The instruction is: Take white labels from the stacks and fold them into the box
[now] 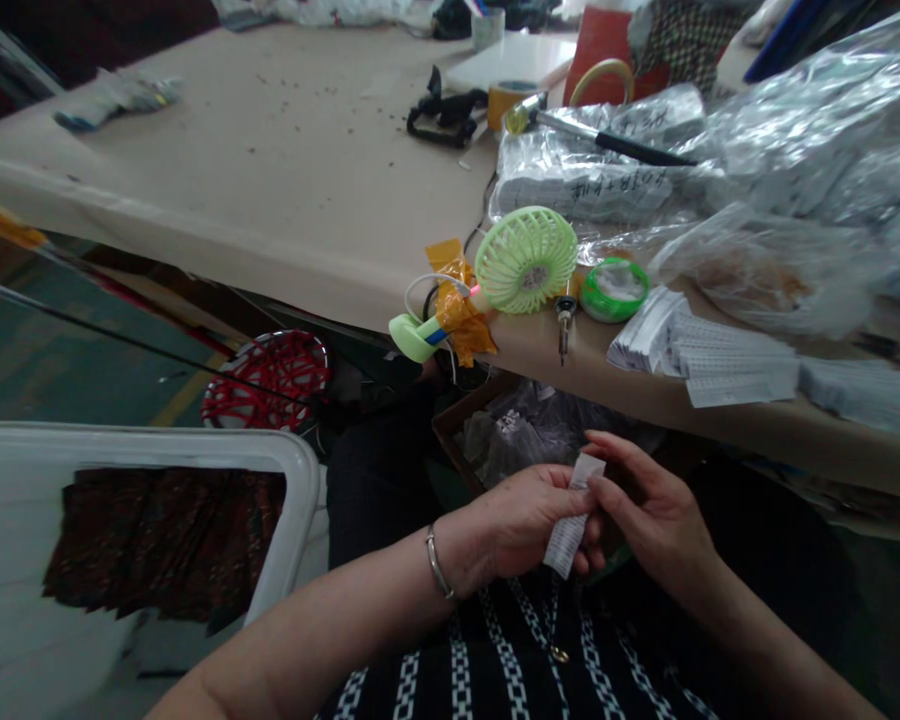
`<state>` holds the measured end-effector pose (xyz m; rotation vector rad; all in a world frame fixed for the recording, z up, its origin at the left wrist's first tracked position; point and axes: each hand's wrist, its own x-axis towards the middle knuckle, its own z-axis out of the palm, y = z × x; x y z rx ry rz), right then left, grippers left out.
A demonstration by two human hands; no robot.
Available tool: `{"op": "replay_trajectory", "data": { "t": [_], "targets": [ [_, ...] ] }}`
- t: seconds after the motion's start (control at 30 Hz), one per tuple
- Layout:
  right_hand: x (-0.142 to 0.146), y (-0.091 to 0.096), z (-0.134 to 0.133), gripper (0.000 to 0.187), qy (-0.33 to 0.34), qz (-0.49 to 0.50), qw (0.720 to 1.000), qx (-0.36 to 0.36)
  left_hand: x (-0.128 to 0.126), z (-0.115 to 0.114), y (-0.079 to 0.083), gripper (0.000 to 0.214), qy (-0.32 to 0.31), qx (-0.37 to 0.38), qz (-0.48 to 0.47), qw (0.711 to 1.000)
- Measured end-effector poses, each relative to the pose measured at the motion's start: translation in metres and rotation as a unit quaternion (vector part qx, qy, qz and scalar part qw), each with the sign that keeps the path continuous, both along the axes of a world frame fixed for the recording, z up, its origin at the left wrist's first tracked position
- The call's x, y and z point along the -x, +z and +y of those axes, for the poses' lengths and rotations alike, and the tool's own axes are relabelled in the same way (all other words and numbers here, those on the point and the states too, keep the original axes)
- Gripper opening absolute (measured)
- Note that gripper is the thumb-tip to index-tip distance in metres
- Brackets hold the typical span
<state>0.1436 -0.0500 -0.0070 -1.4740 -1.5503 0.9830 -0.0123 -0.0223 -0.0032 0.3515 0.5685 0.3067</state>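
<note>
Over my lap, my left hand (529, 515) grips a narrow white printed label (568, 538), with the thumb lying across its face. My right hand (649, 510) pinches the same label near its upper end between thumb and fingers. Small print lines cover the lower part of the strip; whether it is one layer or several I cannot tell. Just above on the table edge lie fanned stacks of similar white printed labels (739, 358). A bracelet (438, 562) circles my left wrist.
A green fan (526, 262) is taped at the table edge beside a pointed metal tool (565, 325) and a green tape roll (615, 290). Plastic-wrapped bundles (585, 190) lie behind. Dark patterned cloth pieces (165, 540) fill part of a white bin (304, 490). A red-woven stool (270, 378) stands below.
</note>
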Motion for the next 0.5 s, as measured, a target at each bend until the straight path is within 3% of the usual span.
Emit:
{"op": "replay_trajectory", "data": {
  "t": [0.1,0.2,0.5],
  "targets": [
    [-0.003,0.003,-0.005,0.03,0.061,-0.095,0.989,-0.095,0.001,-0.005,0.002,0.036,0.003,0.005,0.005,1.0],
    [-0.005,0.003,-0.009,0.028,0.09,-0.139,0.977,-0.133,0.002,-0.01,0.002,0.036,0.006,0.011,0.009,1.0],
    [-0.002,0.001,-0.019,0.027,0.096,-0.14,0.977,-0.126,0.002,-0.018,0.0,0.037,0.004,0.018,0.023,1.0]
  ]
}}
